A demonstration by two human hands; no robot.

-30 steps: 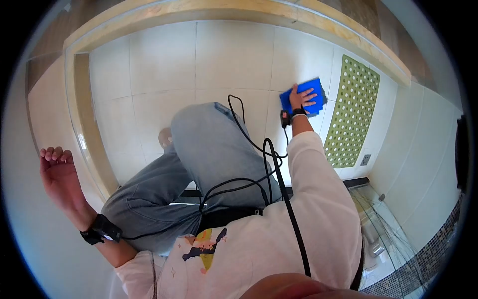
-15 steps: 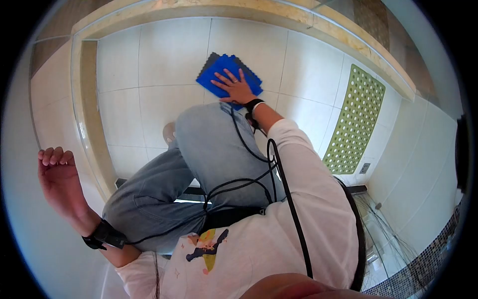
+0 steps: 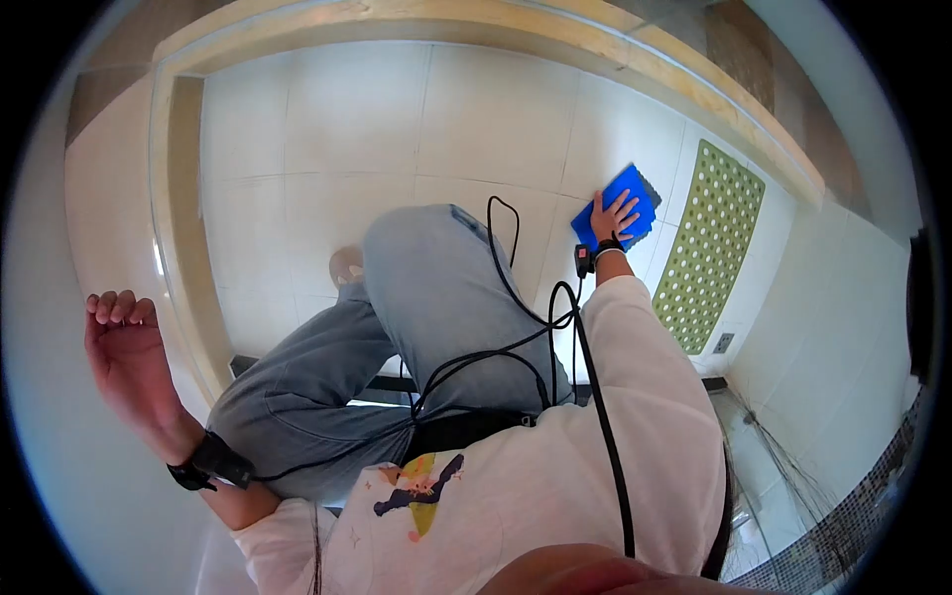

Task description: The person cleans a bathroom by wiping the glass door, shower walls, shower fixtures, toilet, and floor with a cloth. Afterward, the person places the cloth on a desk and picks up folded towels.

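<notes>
My right hand (image 3: 612, 218) lies flat with fingers spread on a folded blue cloth (image 3: 628, 185), pressing it on the pale tiled floor (image 3: 486, 119). A grey layer shows along the cloth's edge. The cloth is a little left of the green mat. My left hand (image 3: 129, 347) is raised at the far left, palm up, with its fingers loosely curled and nothing visible in it. Both wrists wear black bands with small devices, and a black cable (image 3: 496, 354) runs across my lap.
A green mat with white dots (image 3: 710, 248) lies on the right side of the floor. A raised stone-like ledge (image 3: 181, 228) borders the floor at the left and top. A floor drain (image 3: 723, 343) is near the mat's lower end. My bent knees are at centre.
Over the last second my right hand and the blue cloth moved left across the floor, then back right to beside the mat. My left hand has hardly moved.
</notes>
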